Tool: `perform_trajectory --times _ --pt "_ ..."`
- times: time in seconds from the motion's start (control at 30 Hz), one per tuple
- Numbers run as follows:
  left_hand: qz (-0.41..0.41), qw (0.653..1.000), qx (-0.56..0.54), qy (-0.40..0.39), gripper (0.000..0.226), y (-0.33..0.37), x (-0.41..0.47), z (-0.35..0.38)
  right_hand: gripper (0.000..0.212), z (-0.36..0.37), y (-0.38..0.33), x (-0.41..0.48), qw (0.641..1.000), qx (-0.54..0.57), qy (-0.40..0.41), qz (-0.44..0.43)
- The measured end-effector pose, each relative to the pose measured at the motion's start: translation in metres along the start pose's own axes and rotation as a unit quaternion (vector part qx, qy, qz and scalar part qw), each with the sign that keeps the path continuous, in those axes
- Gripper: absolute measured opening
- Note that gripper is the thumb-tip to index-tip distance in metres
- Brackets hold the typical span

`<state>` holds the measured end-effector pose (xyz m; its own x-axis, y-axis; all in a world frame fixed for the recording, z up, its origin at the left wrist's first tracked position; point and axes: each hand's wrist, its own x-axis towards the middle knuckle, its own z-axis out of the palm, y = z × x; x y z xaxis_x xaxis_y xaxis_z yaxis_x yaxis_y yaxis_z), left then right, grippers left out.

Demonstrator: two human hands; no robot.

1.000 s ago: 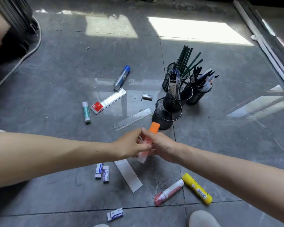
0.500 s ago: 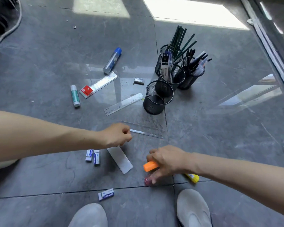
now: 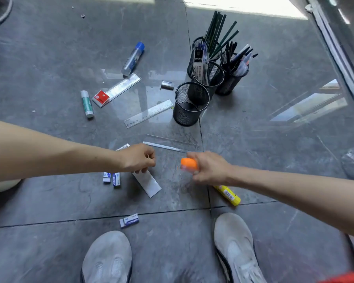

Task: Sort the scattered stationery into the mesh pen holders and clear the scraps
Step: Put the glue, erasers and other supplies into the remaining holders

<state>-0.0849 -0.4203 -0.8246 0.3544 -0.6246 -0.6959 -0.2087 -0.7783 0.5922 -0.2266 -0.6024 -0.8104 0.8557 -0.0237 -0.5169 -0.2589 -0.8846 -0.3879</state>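
Several glossy grey tiles make up the floor [image 3: 49,201], split by dark grout lines, with a sunlit patch [image 3: 243,6] at its far edge. A cable [image 3: 0,19] curls in the far left corner.

Left of centre lie a green glue stick [image 3: 87,103], a red-ended ruler [image 3: 117,90] and a blue-capped tube [image 3: 132,59], the tube's tip just beside the ruler's far end. Nearer the person, two erasers [image 3: 111,178] sit side by side. A third eraser [image 3: 129,220] lies by the left shoe [image 3: 108,258].

The left hand [image 3: 138,158] hovers with fingers curled over the far end of a white paper strip [image 3: 148,183]. Whether it pinches anything cannot be told. A clear ruler [image 3: 148,113] lies beyond it, and a transparent set square [image 3: 164,146] lies between the two hands. A small eraser [image 3: 167,85] sits farther off.

Four mesh holders cluster right of centre: an empty holder [image 3: 190,104] nearest, one with packaged rulers [image 3: 208,76], one with green pencils [image 3: 200,50], one with pens [image 3: 232,76].

The right hand [image 3: 209,168] grips an orange-capped stick [image 3: 189,164], the cap jutting left from the fist, well short of the empty holder. A yellow stick [image 3: 228,195] lies under the wrist, near the right shoe [image 3: 236,248]. A metal track [image 3: 335,48] runs along the floor's right edge.
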Motion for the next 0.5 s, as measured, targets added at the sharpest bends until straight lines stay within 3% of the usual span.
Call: perform_trajectory --times 0.1,0.27,0.5 --pt "-0.009 1.0 0.014 -0.008 0.011 0.0 0.0 0.002 0.026 -0.012 0.012 -0.003 0.994 0.086 0.008 0.06" --pt "-0.008 0.999 0.038 -0.034 0.01 0.008 0.003 0.009 0.044 -0.001 0.028 -0.027 0.987 -0.04 0.006 0.157" --pt "0.005 0.997 0.066 -0.043 0.009 0.015 0.006 0.008 0.046 0.023 0.033 -0.049 0.978 -0.062 -0.01 0.198"
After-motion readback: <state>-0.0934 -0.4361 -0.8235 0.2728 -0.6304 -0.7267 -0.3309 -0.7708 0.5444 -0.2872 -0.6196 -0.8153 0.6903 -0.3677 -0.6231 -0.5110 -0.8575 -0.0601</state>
